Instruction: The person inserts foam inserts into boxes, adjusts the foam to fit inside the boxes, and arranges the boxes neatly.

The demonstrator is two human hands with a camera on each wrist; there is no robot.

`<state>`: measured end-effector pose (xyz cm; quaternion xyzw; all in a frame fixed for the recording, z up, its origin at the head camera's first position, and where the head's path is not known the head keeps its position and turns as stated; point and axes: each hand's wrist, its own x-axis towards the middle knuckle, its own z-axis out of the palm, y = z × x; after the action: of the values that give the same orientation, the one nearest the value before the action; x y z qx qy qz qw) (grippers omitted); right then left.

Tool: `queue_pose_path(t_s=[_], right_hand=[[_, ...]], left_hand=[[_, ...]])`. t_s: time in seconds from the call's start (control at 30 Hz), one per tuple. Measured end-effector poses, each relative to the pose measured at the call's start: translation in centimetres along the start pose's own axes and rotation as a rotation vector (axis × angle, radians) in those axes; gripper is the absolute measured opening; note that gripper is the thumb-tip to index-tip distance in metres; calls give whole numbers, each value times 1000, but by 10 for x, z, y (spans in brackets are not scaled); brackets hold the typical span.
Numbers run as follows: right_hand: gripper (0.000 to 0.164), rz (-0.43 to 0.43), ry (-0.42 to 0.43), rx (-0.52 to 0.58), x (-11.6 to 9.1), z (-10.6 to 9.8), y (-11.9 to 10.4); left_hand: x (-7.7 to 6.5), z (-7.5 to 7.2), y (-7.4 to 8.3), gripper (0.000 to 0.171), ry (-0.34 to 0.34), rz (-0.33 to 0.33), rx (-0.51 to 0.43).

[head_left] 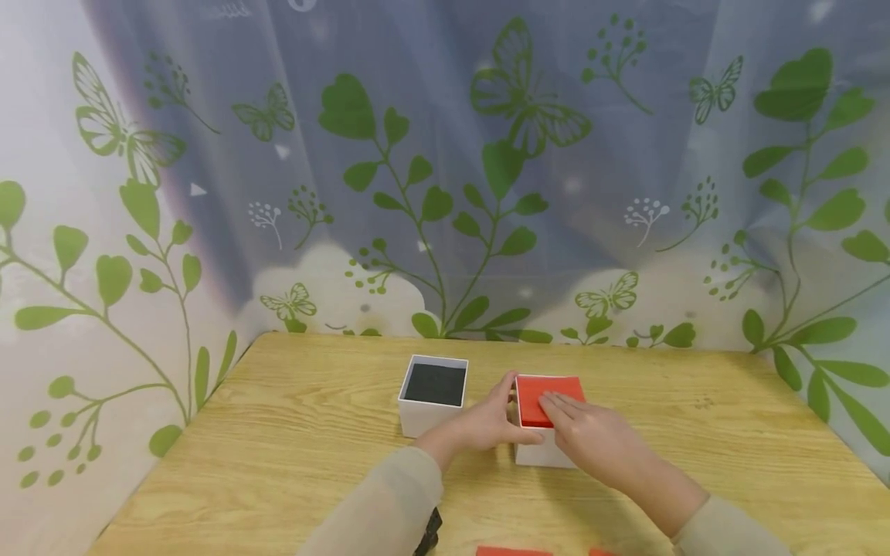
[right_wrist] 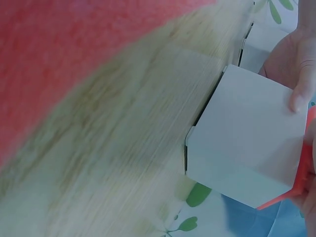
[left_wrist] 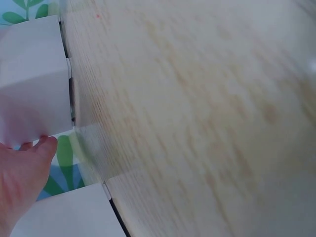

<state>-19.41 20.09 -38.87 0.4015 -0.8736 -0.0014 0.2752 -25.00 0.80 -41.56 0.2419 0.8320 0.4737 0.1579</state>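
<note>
My left hand [head_left: 490, 421] holds the left side of a white open-topped box [head_left: 542, 449], its thumb along the front and its fingers reaching to the back left corner. In this box lies a red square pad [head_left: 531, 398], level with the rim. The fingers of my right hand [head_left: 598, 432] rest flat on the pad, and its thumb is hidden in the head view. From the right wrist view, the red edge shows just above the box wall [right_wrist: 247, 138]. To the left stands a second white box [head_left: 420, 417] with a black square pad [head_left: 436, 384] inside.
Two more red pieces [head_left: 514, 551] show at the near edge of the head view, mostly cut off. Both boxes stand on a wood-grain table [head_left: 320, 432]. Behind it hangs a curtain [head_left: 445, 193] printed with green leaves and butterflies.
</note>
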Motion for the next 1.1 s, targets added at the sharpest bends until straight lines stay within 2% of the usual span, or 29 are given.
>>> queue_pose_path(t_s=[0.2,0.4,0.47,0.57,0.7,0.8,0.9,0.97,1.1], right_hand=[[46,25,-25,105,-3,5,-1],[46,14,-128,152,-4,11,-1],[49,41,-170,183,-4,12,0],[53,95,-176,214,-7,9,2],[50,73,-144,245,-6,3,-1],[46,81,-181,304,-1,2,-5],[44,136,-227,331,1,2,-8],[45,154,-223,302,1,2,-7],[62,206,-208,87,-1,2,-3]], left_hand=[[-3,0,-1,98,4,-2,-2],[-3,0,-3,102,1,-14,1],[-3,0,-3,103,-6,-13,3],[-1,-1,-3,103,-18,-7,-1],[-1,-2,-3,98,-23,6,5],[-2,-3,-3,90,-25,26,4],[-2,-3,-2,85,-33,51,-5],[-2,-2,-1,85,-35,54,-13],[-2,-1,0,97,-18,4,-4]])
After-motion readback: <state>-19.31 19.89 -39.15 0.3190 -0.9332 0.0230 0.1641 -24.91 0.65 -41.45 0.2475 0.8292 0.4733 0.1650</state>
